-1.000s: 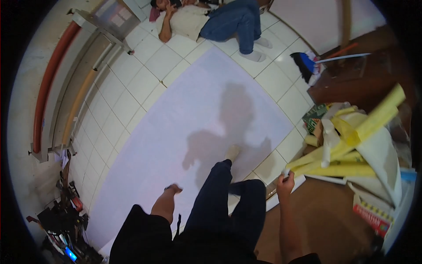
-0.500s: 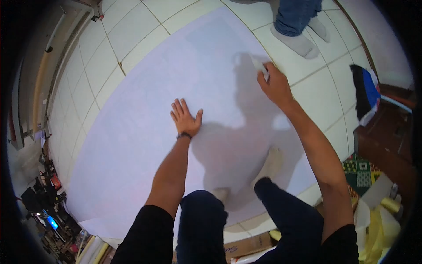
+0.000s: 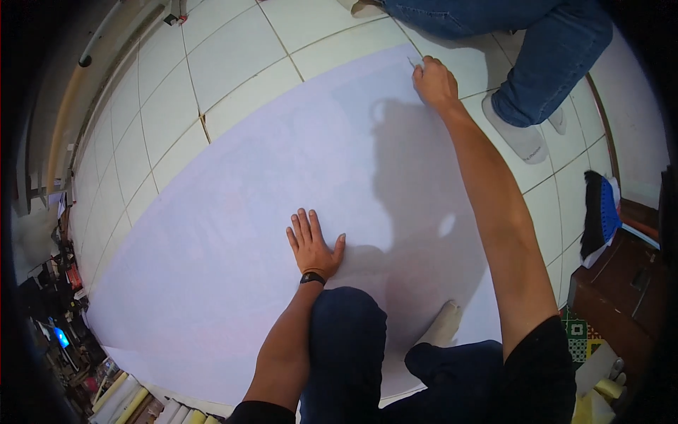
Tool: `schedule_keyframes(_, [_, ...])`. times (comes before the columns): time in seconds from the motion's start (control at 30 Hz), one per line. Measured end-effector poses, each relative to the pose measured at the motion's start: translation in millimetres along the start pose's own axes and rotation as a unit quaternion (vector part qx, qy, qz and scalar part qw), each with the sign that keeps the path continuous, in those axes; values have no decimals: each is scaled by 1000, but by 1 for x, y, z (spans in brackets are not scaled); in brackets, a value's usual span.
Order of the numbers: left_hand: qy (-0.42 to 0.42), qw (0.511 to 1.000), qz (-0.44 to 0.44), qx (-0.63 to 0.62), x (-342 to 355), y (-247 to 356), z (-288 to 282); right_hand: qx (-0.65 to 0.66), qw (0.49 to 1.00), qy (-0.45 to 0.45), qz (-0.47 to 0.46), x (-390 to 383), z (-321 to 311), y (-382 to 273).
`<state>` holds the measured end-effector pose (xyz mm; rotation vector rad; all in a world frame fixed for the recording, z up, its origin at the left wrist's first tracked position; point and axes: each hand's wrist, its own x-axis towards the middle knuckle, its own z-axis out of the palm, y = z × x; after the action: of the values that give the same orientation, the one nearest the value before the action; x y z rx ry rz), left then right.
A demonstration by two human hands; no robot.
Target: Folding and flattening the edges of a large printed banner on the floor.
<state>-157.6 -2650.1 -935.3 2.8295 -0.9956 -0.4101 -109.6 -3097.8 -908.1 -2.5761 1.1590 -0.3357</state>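
A large pale, whitish-lilac sheet (image 3: 233, 226) is spread flat over the tiled floor, with my shadow across its right part. My left hand (image 3: 315, 249) lies flat on the sheet with its fingers spread, a dark band around the wrist. Out at the far right corner of the sheet, my right hand (image 3: 435, 81) is closed on a small thin pale tool (image 3: 412, 62). Only the tip of that tool shows past the fingers, and its exact kind is hidden. My socked foot (image 3: 441, 325) rests on the sheet.
A person in jeans (image 3: 540, 78) crouches by the far right corner, a socked foot (image 3: 519, 134) beside the sheet. A blue and black broom head (image 3: 604, 212) stands at the right near a brown wooden box (image 3: 611, 290). Rolls (image 3: 116, 399) and clutter lie at the lower left.
My right hand has moved farther out along the sheet's right edge to its corner. My left hand stays flat on the sheet. The person in jeans has come lower and closer.
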Motion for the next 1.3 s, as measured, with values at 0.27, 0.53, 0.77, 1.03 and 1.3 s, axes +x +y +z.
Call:
schedule_keyframes(0.27, [12, 1000, 11, -6, -4, -4, 2, -46, 996, -70, 1, -8, -9, 14])
schedule_keyframes(0.53, [24, 1000, 12, 10, 0, -1, 0, -49, 994, -88, -35, -74, -47, 50])
schedule_keyframes(0.77, [46, 999, 22, 12, -4, -3, 8, -16, 994, -110, -4, -182, -79, 95])
schedule_keyframes(1.03, [79, 996, 32, 31, -5, -1, 18, -1, 989, -115, 97, -314, -127, 139])
schedule_keyframes(1.3, [119, 990, 50, 51, -6, -2, 29, 63, 967, -70, 236, -463, -164, 178])
